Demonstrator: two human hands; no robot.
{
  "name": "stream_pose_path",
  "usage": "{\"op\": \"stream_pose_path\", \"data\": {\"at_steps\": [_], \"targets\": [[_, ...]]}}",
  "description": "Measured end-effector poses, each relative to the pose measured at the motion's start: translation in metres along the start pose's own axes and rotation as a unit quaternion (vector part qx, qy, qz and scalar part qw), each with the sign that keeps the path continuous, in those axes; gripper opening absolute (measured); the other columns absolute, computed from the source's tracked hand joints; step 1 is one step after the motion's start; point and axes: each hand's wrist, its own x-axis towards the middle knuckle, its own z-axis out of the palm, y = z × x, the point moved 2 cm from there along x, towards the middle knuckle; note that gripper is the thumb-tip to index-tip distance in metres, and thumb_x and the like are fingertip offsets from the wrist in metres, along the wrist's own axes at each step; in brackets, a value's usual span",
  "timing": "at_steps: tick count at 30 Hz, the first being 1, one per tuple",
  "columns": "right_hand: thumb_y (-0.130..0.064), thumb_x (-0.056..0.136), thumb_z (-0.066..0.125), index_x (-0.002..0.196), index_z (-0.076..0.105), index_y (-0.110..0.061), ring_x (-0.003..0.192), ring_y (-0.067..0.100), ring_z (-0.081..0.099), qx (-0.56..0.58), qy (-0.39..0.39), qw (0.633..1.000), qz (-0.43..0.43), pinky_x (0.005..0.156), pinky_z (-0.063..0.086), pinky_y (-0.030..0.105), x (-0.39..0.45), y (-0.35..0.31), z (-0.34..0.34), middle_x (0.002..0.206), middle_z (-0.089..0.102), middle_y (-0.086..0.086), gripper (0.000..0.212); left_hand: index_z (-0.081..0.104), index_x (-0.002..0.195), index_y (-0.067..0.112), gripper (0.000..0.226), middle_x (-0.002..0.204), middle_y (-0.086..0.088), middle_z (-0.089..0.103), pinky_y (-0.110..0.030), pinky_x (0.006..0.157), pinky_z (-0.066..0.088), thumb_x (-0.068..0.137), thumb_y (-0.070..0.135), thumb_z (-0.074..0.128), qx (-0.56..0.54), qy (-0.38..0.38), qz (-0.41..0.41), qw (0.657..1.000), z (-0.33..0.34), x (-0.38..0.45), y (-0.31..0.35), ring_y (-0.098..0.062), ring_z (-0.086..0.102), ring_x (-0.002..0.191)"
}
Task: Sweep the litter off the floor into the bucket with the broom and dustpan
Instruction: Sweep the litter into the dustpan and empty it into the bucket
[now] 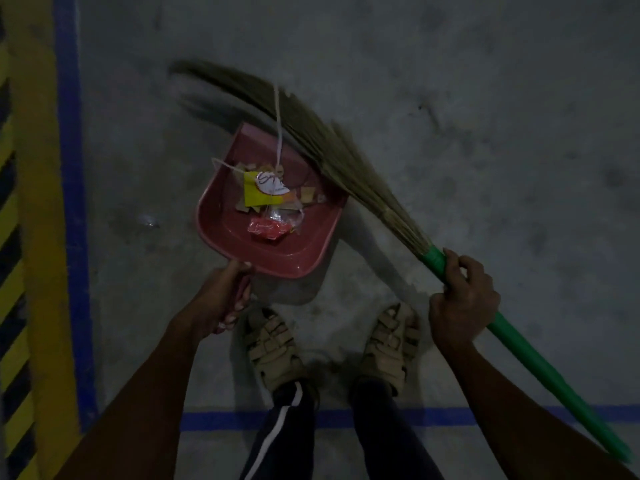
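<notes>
white label (272, 183) in the red dustpan (225, 216) reads, perhaps, "su…".

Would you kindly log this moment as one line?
left hand grips dustpan | litter inside | right hand grips broom | bucket unseen

Industrial floor: bare concrete (485, 98), blue lines (71, 168), yellow-black hazard stripes (10, 237).
</notes>
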Motion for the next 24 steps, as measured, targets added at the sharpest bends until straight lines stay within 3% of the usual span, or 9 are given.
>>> {"op": "stream_pose_path", "data": {"at_steps": [5, 10, 15, 19, 24], "targets": [[-0.002, 0.058, 0.053, 0.129, 0.061, -0.019, 0.079, 0.033, 0.050, -0.037, 0.014, 0.996, 0.082, 0.065, 0.025, 0.034, -0.003, 0.055, -0.019, 0.115, 0.058, 0.011, 0.074, 0.047, 0.064, 0.008, 0.059, 0.053, -0.009, 0.033, -0.012, 0.041, 0.022, 0.099, 0.055, 0.039, 0.061, -0.028, 0.021, 0.997, 0.050, 0.005, 0.039, -0.013, 0.024, 0.032], [0.002, 0.056, 0.060, 0.128, 0.061, -0.025, 0.077, 0.031, 0.049, -0.063, 0.051, 0.983, 0.166, 0.064, 0.024, 0.033, -0.004, 0.102, -0.024, 0.112, 0.058, 0.008, 0.077, 0.048, 0.061, 0.011, 0.061, 0.050, -0.008, 0.033, -0.015, 0.044, 0.019, 0.086, 0.066, 0.042, 0.131, -0.046, 0.035, 0.990, 0.103, 0.013, 0.070, -0.014, 0.026, 0.035], [-0.003, 0.056, 0.057, 0.125, 0.064, -0.028, 0.078, 0.029, 0.049, -0.052, 0.095, 0.963, 0.248, 0.065, 0.023, 0.032, 0.003, 0.123, -0.020, 0.108, 0.061, 0.005, 0.073, 0.049, 0.062, 0.010, 0.055, 0.053, -0.008, 0.034, -0.015, 0.043, 0.023, 0.089, 0.058, 0.043, 0.115, -0.038, 0.048, 0.991, 0.136, 0.026, 0.087, -0.015, 0.026, 0.033], [-0.011, 0.057, 0.042, 0.130, 0.060, -0.028, 0.079, 0.031, 0.051, -0.004, 0.108, 0.951, 0.290, 0.065, 0.027, 0.033, 0.016, 0.128, -0.014, 0.112, 0.060, 0.006, 0.077, 0.049, 0.062, 0.011, 0.056, 0.050, -0.007, 0.034, -0.016, 0.043, 0.022, 0.095, 0.056, 0.041, 0.127, -0.033, 0.037, 0.991, 0.145, 0.036, 0.090, -0.015, 0.026, 0.033], [0.005, 0.060, 0.063, 0.135, 0.055, -0.027, 0.088, 0.032, 0.052, 0.035, 0.080, 0.952, 0.292, 0.068, 0.028, 0.033, 0.041, 0.122, 0.000, 0.117, 0.056, 0.009, 0.082, 0.047, 0.059, 0.012, 0.058, 0.048, -0.006, 0.034, -0.016, 0.043, 0.021, 0.095, 0.057, 0.041, 0.164, -0.027, 0.000, 0.986, 0.140, 0.048, 0.090, -0.015, 0.026, 0.033]]}}
